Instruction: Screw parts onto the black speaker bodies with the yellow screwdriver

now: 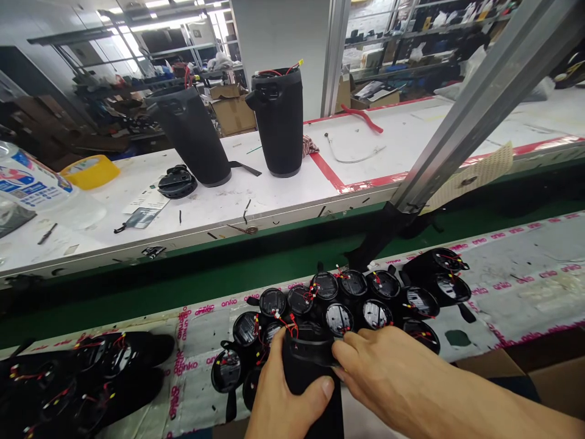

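A black cylindrical speaker housing (311,366) stands close in front of me, its open top edged by a rim with red wires coming out. Wrapped round its left side, my left hand (283,390) has the thumb across the front. My right hand (379,366) is closed at the upper right of the housing, fingertips pinching by the rim; what they pinch is hidden. Behind it, several similar black housings (338,318) stand grouped with open tops, showing red wires and small connectors.
More housings (119,353) lie at the lower left. On the white bench (219,213) stand two upright housings (281,122), (192,137), beside a black round part (177,182), yellow tape roll (94,172) and plastic bottle (41,189). A metal post (479,103) rises at right.
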### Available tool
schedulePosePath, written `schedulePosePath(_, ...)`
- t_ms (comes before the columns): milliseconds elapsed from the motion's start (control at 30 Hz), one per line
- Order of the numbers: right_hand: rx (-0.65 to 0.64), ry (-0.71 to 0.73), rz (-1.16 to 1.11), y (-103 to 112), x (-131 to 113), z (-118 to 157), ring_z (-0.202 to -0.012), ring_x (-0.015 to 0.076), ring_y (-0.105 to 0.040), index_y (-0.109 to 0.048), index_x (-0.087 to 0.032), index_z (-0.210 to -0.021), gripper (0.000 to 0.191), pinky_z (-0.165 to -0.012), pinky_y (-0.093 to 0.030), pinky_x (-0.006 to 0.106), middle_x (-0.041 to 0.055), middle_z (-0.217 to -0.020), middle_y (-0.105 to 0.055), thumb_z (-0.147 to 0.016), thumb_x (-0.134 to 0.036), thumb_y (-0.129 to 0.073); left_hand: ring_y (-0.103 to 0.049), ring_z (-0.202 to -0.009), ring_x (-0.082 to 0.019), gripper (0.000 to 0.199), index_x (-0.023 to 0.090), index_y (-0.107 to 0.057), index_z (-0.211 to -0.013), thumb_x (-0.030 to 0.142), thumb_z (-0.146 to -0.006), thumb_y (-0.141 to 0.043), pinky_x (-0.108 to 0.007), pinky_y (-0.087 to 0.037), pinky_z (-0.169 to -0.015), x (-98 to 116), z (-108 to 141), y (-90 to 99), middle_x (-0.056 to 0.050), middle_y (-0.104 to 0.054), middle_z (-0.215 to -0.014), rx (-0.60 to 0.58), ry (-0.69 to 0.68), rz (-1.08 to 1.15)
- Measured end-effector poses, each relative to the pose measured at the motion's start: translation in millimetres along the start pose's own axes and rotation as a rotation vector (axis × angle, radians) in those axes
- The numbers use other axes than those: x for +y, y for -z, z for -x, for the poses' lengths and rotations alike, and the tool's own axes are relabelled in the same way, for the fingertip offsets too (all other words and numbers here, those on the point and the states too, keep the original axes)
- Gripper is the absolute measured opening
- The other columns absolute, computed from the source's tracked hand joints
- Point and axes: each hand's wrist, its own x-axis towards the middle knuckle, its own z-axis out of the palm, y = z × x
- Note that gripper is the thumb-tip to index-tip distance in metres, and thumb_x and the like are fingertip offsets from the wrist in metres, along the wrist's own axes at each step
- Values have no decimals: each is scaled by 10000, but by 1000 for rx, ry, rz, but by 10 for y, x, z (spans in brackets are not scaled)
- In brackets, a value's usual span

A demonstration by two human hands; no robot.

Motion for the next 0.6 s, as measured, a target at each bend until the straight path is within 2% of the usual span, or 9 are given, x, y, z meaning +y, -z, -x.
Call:
schedulePosePath(200, -50, -15, -3, -11, -24, -29, -591, 213, -511, -541, -259, -779, 264, -491, -83, 418, 3, -754, -574, -717, -111, -751, -695, -1272, -454, 802, 176, -612, -1386, 480, -669, -800, -555, -515, -1077, 8, 42, -39, -157, -816, -1279, 89, 45, -64)
schedulePosePath(300, -43, 8, -5, -25, 2, -46, -590, 212, -540, -544, -259, -777, 248, -482, -122, 417, 0, -746, -588, -767, -118, -748, -701, -1243, -472, 829, 177, -599, -1421, 458, -670, -808, -594, -497, -1087, -3, 30, -30, -169, -817, -1250, 110, 39, -139)
schedulePosePath(367, -2, 1, -35, -41, 20, -48, -595, 217, -576, -545, -262, -800, 223, -480, -182, 416, -12, -744, -611, -853, -123, -711, -683, -1280, -468, 800, 202, -610, -1406, 466, -685, -835, -602, -470, -1127, -24, 4, -14, -161, -810, -1272, 78, 8, -94)
schedulePosePath(433, 75, -60, -129, -63, 32, -36, -625, 215, -631, -567, -253, -865, 165, -501, -303, 398, -19, -770, -653, -942, -132, -648, -665, -1326, -443, 775, 211, -612, -1388, 516, -716, -849, -580, -450, -1172, -55, -27, -1, -157, -787, -1341, -12, -16, 65)
schedulePosePath(500, 176, -156, -292, -78, 47, -9, -687, 200, -689, -590, -229, -969, 95, -588, -437, 359, -14, -827, -705, -1017, -150, -566, -654, -1359, -415, 764, 209, -609, -1380, 577, -750, -839, -544, -442, -1199, -87, -49, 7, -156, -759, -1406, -105, -11, 224)
schedulePosePath(600, 238, -316, -454, -65, 84, 34, -742, 189, -731, -591, -209, -1102, 148, -679, -505, 323, 4, -907, -758, -1103, -178, -447, -653, -1365, -409, 793, 213, -602, -1400, 608, -761, -854, -542, -427, -1219, -123, -51, 21, -150, -755, -1414, -103, 19, 285)
